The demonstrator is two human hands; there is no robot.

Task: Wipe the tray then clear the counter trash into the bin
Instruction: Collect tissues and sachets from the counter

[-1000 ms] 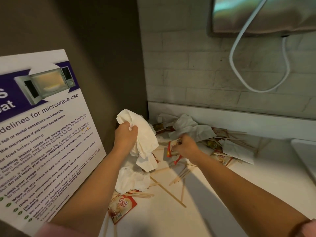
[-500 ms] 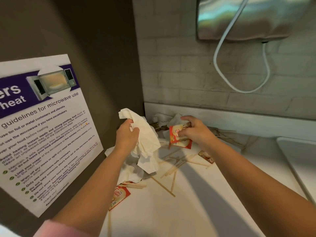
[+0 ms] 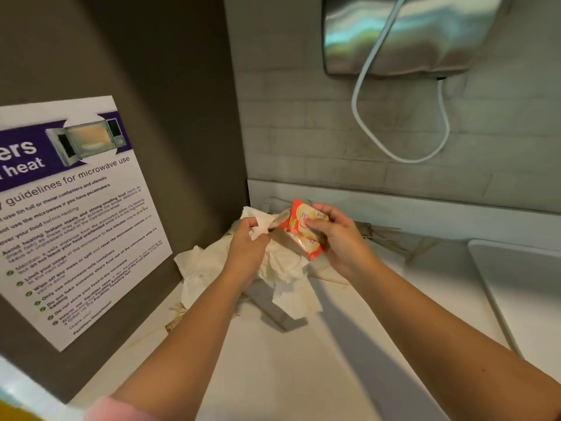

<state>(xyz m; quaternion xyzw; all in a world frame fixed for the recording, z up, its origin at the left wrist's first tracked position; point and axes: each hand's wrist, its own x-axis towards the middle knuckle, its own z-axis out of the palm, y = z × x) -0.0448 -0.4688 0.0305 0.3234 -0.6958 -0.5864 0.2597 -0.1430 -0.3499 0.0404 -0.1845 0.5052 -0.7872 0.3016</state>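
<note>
My left hand [image 3: 247,249] grips a crumpled white paper towel [image 3: 288,275] that hangs down over the counter corner. My right hand [image 3: 340,238] holds red creamer sachets [image 3: 303,235] right against the towel, so both hands meet above the counter. More stained towel [image 3: 200,268] lies on the white counter [image 3: 303,375] by the left wall. Several thin wooden stirrers [image 3: 391,238] lie scattered near the back wall. A white tray [image 3: 522,284] shows at the right edge.
A microwave guideline poster [image 3: 76,223] hangs on the dark left wall. A steel dispenser [image 3: 403,34] with a looping white cable [image 3: 364,110] is mounted on the tiled back wall. A low white backsplash [image 3: 425,214] runs behind the counter.
My right hand lifted the red sachets and brought them left against the towel in my left hand. The view shifted, hiding the sachet and stirrers near the counter's front.
</note>
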